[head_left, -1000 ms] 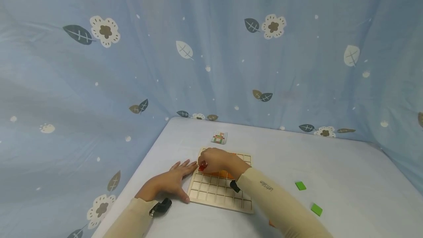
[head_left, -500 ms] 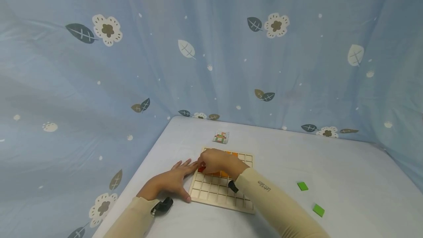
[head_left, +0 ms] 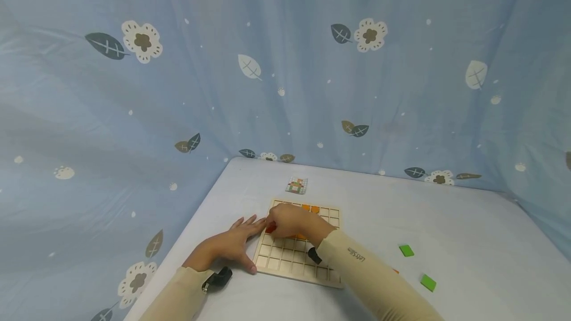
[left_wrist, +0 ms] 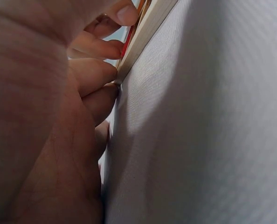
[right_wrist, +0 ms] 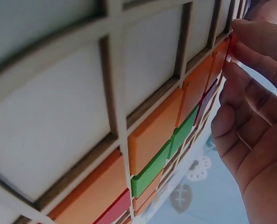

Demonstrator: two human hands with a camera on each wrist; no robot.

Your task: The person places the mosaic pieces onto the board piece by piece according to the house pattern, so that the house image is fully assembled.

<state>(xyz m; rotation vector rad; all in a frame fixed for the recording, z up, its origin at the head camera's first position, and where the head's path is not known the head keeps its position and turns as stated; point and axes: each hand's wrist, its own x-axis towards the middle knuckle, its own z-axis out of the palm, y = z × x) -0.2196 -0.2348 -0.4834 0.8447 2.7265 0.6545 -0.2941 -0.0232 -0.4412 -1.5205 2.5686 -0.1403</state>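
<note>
A wooden grid board (head_left: 285, 264) lies on the white table. My left hand (head_left: 233, 246) rests at its left edge, fingers spread, thumb near the front corner. My right hand (head_left: 290, 219) reaches over the board and pinches a red square tile (head_left: 270, 228) at the left end of a row. In the right wrist view, thumb and fingers are on that red tile (right_wrist: 232, 44), level with the orange tile (right_wrist: 155, 135) row. Green tiles (right_wrist: 150, 179) fill cells beside the orange ones. The right hand and forearm hide part of the board in the head view.
A small patterned card (head_left: 296, 185) lies behind the board. To the right are two loose green tiles (head_left: 406, 250), and an orange tile (head_left: 395, 271) peeks out past the right sleeve. A blue printed curtain (head_left: 285, 63) stands behind the table and on its left side.
The red tile, tilted up in the right fingers a second ago, now lies flat in its cell with the fingers still on it. The right hand has dipped slightly; the left hand stays put.
</note>
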